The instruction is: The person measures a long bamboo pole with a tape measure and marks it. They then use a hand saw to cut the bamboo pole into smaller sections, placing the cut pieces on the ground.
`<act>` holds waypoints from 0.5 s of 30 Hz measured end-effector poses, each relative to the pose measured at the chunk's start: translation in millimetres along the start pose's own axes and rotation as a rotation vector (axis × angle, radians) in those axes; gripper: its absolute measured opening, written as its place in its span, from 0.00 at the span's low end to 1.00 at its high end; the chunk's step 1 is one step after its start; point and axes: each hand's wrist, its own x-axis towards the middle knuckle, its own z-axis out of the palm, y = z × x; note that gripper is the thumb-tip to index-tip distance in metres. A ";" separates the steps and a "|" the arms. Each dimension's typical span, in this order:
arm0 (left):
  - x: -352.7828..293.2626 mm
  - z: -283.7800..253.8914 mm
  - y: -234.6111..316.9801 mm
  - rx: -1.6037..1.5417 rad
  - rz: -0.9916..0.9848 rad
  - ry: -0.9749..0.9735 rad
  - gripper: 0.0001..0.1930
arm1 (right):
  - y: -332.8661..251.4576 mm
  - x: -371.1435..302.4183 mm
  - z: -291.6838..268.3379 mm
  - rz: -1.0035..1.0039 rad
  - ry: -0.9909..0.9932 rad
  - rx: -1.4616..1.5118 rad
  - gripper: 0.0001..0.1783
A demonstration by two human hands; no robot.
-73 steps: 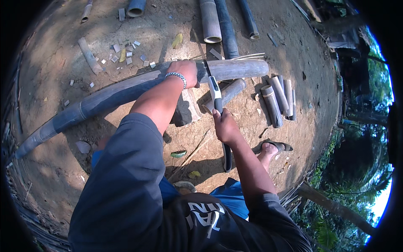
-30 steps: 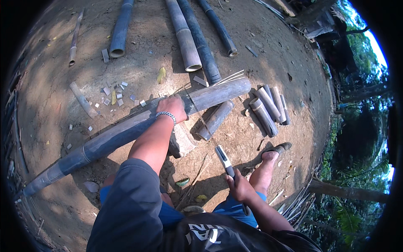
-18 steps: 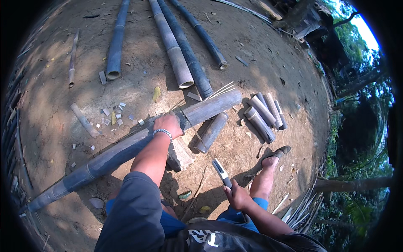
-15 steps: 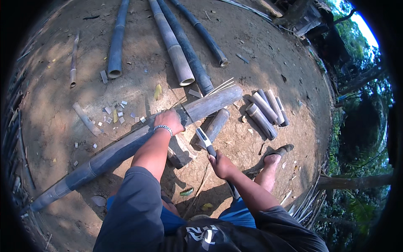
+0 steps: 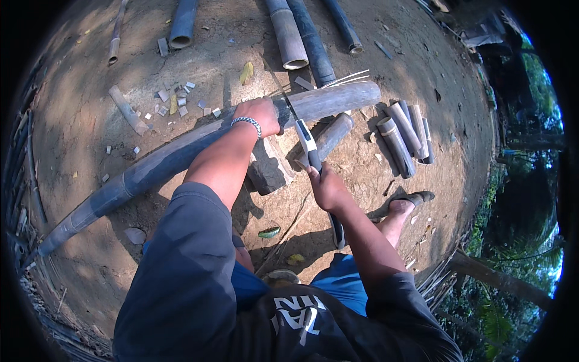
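Note:
A long bamboo pole (image 5: 158, 170) lies slantwise across the ground before me, its near-left part dark and its right end paler. My left hand (image 5: 258, 116) is closed over the top of the pole, a chain bracelet on its wrist. Just right of it, the thin blade of a hand saw (image 5: 308, 140) crosses the pole. My right hand (image 5: 329, 189) is wrapped round the saw's dark handle. Beneath the pole, beside my left hand, is a dark wooden block (image 5: 269, 170). A shorter bamboo piece (image 5: 329, 142) lies under the pole's right part.
Several cut bamboo lengths (image 5: 405, 136) lie together at the right, near my foot (image 5: 401, 207). Small cut pieces (image 5: 181, 96) are scattered left of the pole. Longer bamboo poles (image 5: 286, 33) stretch away at the far side. Thin strips (image 5: 347, 79) lie behind the pole.
The view has shifted, so the ground things sit higher and further right. The saw handle appears slightly closer to the pole. Both hands keep their holds.

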 end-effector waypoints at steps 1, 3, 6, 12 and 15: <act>-1.4 1.2 -2.7 0.003 -0.006 0.030 0.33 | -3.6 -17.2 -0.7 0.038 -0.029 0.005 0.29; -1.2 4.3 -4.5 0.015 0.000 0.095 0.32 | 48.2 -85.0 -3.0 0.071 -0.114 0.047 0.30; -0.3 -4.1 -11.0 -0.017 -0.061 0.083 0.32 | 81.9 -115.7 -4.8 -0.130 -0.018 0.035 0.26; 3.1 -1.9 6.5 0.007 0.004 0.018 0.33 | 0.5 19.7 1.5 -0.023 0.020 0.020 0.31; 2.8 6.6 -10.7 0.024 -0.019 0.061 0.33 | 51.2 -65.0 -1.8 0.001 -0.111 0.066 0.29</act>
